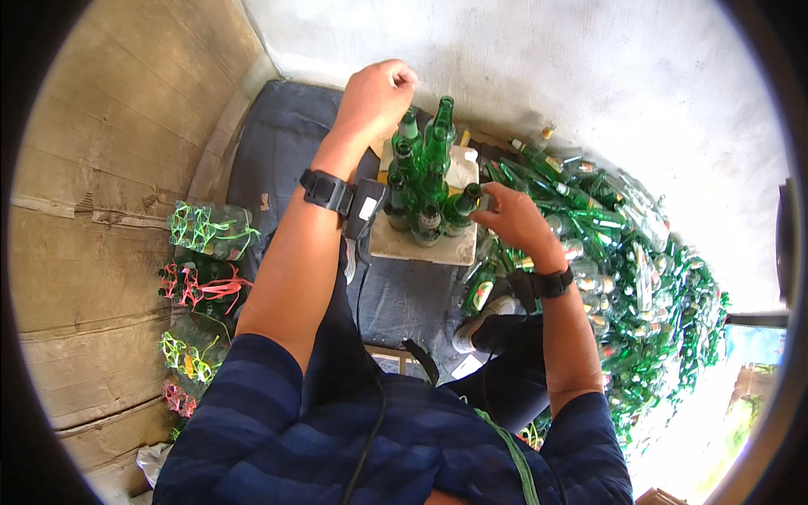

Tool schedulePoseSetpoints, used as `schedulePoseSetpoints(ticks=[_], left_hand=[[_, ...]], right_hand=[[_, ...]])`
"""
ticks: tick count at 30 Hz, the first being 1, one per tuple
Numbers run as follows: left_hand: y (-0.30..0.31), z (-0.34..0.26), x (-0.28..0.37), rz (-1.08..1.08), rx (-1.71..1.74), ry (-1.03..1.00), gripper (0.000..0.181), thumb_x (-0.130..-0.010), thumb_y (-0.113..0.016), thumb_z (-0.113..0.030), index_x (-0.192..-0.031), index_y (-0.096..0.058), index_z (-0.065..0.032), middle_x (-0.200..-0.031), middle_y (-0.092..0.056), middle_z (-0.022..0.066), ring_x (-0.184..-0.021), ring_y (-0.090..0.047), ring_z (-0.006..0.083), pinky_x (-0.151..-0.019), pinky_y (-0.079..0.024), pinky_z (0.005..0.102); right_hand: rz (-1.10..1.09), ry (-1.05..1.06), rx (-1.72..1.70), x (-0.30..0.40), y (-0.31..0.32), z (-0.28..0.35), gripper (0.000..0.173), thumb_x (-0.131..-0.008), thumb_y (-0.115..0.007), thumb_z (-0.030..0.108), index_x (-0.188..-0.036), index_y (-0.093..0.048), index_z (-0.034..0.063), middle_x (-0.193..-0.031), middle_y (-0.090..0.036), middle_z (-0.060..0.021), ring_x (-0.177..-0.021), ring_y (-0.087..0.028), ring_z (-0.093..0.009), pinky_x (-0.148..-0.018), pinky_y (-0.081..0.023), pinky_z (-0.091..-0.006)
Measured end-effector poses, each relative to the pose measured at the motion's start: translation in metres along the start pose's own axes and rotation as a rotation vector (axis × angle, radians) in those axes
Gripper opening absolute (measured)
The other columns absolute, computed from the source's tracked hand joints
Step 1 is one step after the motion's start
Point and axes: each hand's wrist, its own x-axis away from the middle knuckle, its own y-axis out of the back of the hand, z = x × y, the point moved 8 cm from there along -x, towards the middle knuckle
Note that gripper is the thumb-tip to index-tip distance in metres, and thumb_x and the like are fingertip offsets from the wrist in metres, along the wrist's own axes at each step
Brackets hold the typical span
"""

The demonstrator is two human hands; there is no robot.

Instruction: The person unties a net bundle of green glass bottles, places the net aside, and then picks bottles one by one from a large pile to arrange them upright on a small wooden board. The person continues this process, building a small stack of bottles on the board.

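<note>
Several green glass bottles stand upright, close together, on a small pale board-topped stand [420, 249]. My left hand [379, 95] is raised beyond the stand's far left corner, above a green bottle [409, 126]; its fingers are curled and nothing shows in them. My right hand [514, 214] is at the stand's right side. Its thumb and forefinger are apart beside the neck of the rightmost green bottle [462, 208]; whether they grip it is hard to tell. A clear glass bottle [428, 224] stands at the front of the group.
A large heap of green and clear bottles [631, 271] rises along the white wall [536, 57] at right. Bundles of bottles tied with green cord [211, 230] and red cord [205, 284] lie by the cardboard panel [107, 265]. Dark sheeting [278, 139] covers the floor.
</note>
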Motion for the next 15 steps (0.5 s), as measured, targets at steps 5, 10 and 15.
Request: schedulePoseSetpoints(ticks=[5, 10, 15], left_hand=[[-0.001, 0.002, -0.001, -0.004, -0.018, 0.004, 0.018, -0.093, -0.071, -0.014, -0.107, -0.077, -0.0038, -0.095, -0.079, 0.0084, -0.086, -0.075, 0.0188, -0.079, -0.057, 0.0321], [-0.007, 0.008, -0.005, 0.026, 0.057, 0.0, 0.015, -0.094, -0.069, -0.009, -0.106, -0.074, 0.0, -0.089, -0.075, 0.0065, -0.082, -0.073, 0.0127, -0.075, -0.056, 0.0297], [-0.009, 0.018, -0.009, 0.044, 0.038, 0.012, 0.014, -0.096, -0.069, -0.008, -0.106, -0.073, 0.0015, -0.091, -0.075, 0.0063, -0.08, -0.073, 0.0128, -0.074, -0.056, 0.028]], right_hand=[[0.074, -0.064, -0.012, -0.002, 0.005, -0.026, 0.044, -0.088, -0.08, 0.033, -0.116, -0.07, 0.0008, -0.094, -0.074, -0.0245, -0.092, -0.071, -0.043, -0.081, -0.055, -0.0492], [0.047, -0.005, 0.019, -0.006, 0.012, -0.04, 0.043, -0.091, -0.075, 0.035, -0.12, -0.071, 0.0048, -0.093, -0.074, -0.0227, -0.087, -0.072, -0.04, -0.079, -0.056, -0.0458], [0.033, -0.045, 0.106, -0.003, 0.02, -0.065, 0.043, -0.087, -0.073, 0.032, -0.119, -0.072, 0.0032, -0.107, -0.075, -0.0247, -0.104, -0.07, -0.046, -0.09, -0.056, -0.0519]])
